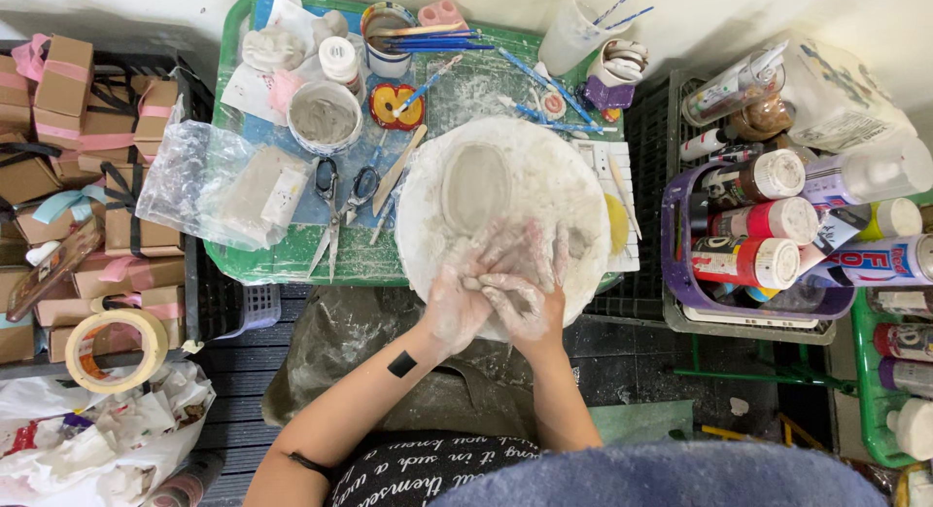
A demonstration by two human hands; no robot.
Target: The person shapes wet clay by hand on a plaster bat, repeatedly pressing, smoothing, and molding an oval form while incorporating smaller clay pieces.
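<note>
A round white slab (pixel 544 162) lies on the right part of a green tray (pixel 255 264). On it sits an oval grey clay piece (pixel 474 184) with a raised rim. My left hand (pixel 455 301) and my right hand (pixel 530 308) are pressed together over the slab's near edge, both coated in pale clay. Their fingers overlap and spread toward the slab's middle, just below the oval piece and apart from it. Whether anything is held between the palms is hidden.
On the tray are scissors (pixel 335 201), a bowl of grey slip (pixel 324 116), a bagged clay block (pixel 255 188), a wooden tool (pixel 400 169) and blue brushes (pixel 437 40). A purple basket of paint bottles (pixel 753 235) stands right. Ribboned boxes (pixel 78 108) and a tape roll (pixel 115 349) are left.
</note>
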